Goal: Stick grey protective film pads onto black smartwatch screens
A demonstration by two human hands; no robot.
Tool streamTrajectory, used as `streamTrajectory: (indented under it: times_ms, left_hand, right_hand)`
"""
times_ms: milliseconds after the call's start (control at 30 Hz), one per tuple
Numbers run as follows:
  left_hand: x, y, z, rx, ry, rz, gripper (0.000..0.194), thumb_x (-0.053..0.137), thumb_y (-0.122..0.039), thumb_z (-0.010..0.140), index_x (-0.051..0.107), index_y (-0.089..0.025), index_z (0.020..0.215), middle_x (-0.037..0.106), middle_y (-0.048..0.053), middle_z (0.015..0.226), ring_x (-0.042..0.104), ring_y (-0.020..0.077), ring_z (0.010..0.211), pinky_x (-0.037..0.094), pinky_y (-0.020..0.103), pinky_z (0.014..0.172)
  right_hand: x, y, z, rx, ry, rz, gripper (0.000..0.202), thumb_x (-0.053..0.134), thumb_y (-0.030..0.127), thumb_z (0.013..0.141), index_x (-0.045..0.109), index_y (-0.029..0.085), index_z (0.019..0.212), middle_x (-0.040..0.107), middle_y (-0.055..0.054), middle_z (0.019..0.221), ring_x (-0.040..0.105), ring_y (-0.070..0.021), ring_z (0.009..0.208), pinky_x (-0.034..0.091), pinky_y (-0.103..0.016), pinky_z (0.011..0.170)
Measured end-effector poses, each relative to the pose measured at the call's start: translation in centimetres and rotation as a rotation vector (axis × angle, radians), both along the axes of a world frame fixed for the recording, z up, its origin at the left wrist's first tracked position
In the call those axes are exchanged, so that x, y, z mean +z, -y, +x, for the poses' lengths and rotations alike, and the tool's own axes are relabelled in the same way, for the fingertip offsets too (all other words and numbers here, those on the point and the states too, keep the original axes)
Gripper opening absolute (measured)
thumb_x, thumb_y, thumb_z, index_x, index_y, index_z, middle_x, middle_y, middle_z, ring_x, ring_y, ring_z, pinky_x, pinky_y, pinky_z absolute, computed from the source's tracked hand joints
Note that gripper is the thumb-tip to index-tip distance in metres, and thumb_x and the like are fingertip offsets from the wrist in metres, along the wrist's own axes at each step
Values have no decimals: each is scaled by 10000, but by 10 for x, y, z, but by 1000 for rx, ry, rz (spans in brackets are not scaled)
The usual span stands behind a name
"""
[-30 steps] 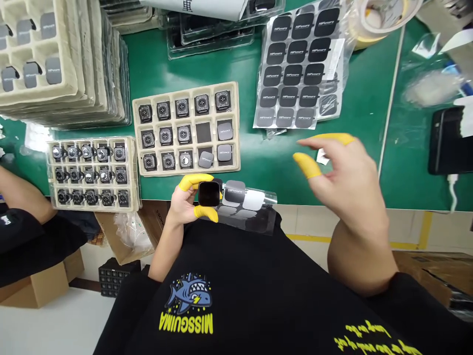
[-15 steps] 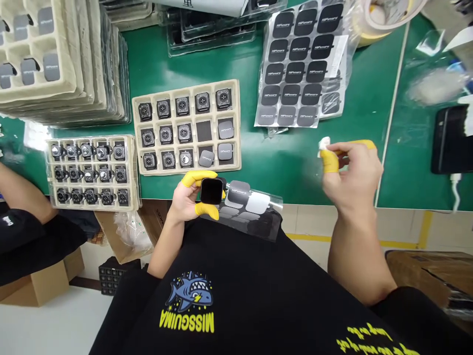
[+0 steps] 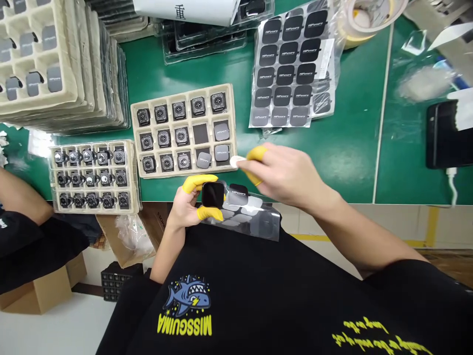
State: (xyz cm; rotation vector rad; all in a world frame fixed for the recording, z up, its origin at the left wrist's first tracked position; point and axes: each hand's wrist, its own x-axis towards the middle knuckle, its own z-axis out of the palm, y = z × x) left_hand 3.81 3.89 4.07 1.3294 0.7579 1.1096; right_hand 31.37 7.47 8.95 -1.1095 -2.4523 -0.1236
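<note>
Yellow finger cots cover fingertips on both hands. My left hand [image 3: 190, 199] grips a black smartwatch body [image 3: 213, 195] by its edges, dark screen facing up. Beside it, at the same hand, hangs a clear plastic sheet [image 3: 268, 222] bearing a dark HiFuture film [image 3: 238, 194]; how the sheet is held is hidden. My right hand [image 3: 284, 172] pinches a small white wad, perhaps cloth or tissue [image 3: 236, 161], just right of the watch and apart from it. Beyond the hands lies a cream tray [image 3: 162, 174] of watch bodies, most face down, some pockets with grey films.
At left a second tray [image 3: 136, 197] of watches lies beside a tall stack of trays [image 3: 84, 93]. HiFuture film sheets [image 3: 284, 74], tape rolls [image 3: 373, 19] and a black device with a white cable [image 3: 445, 133] are farther right. A co-worker's arm [image 3: 22, 197] reaches in at left.
My right hand has swung left with the white wad, from over the right of the table to near the watch. My left hand still holds the watch; the view has shifted slightly.
</note>
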Motion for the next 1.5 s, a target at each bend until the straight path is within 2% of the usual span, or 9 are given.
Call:
streamTrajectory:
  times_ms: [100,200,333,467,633,800,1067,1267,1500]
  left_hand:
    - [-2,-1,-5,17,-42,17,904,1053,-659,600,759,-239,1345,822,43,979,862,249,898,674,287,738]
    - [-6,-5,-7,21,14,58,889,1038,-665,619,765,-258,1360,830,40,1024,853,214,855,664,266,726]
    - [-10,-7,-5,-17,70,94,899,1054,-585,643,736,-295,1432,845,36,1078,866,208,914,668,254,786]
    - [-12,-8,-2,-67,0,122,954,1068,-563,622,712,-273,1458,858,58,1128,882,246,998,696,285,869]
    - [-9,-11,3,-64,-90,203,973,1078,-543,606,701,-291,1466,869,73,1206,885,267,1041,718,301,865]
    - [-6,-6,5,-50,-85,205,940,1050,-575,633,706,-286,1460,864,71,1221,883,230,971,702,271,817]
    - [-29,-5,1,-29,70,1,834,1028,-575,692,708,-281,1404,860,29,1082,880,210,888,673,253,755]
    - [-34,-10,3,-56,68,48,902,1061,-538,641,700,-286,1429,852,35,1132,870,198,915,666,244,772]
    - [-31,-10,6,-85,41,70,942,1029,-618,636,700,-287,1455,845,80,1261,864,245,1067,674,293,904]
  right_hand:
    - [-14,4,40,-311,-38,-188,246,626,306,1098,849,221,1157,773,-99,1015,660,-217,866,423,-315,639]
    - [-34,10,87,-643,69,-386,282,660,270,971,856,213,1166,716,-117,938,580,-246,790,336,-359,610]
    - [-45,21,108,-809,103,-548,263,662,258,916,863,212,1079,711,-158,934,552,-283,809,286,-391,608]
    - [-12,39,60,-603,-408,-485,233,637,329,1060,825,238,1165,799,-154,1209,698,-296,1044,521,-407,789]
    - [16,40,2,-210,-569,-854,165,716,389,1062,775,272,1162,798,-70,1143,740,-266,1019,573,-397,863]
    - [3,33,-4,-180,-579,-892,85,680,215,1030,682,266,963,744,-26,985,688,-233,893,529,-374,779]
    - [10,44,-8,61,-616,-482,107,741,193,1038,704,294,1032,755,-80,1184,705,-288,1049,578,-466,891]
    - [40,36,-8,-188,-959,-736,56,791,328,1034,769,313,984,770,-88,1224,721,-344,1196,594,-563,1064]
    - [42,9,-37,-66,-930,-1040,181,825,375,974,736,263,864,764,-80,1115,704,-284,1063,595,-432,885]
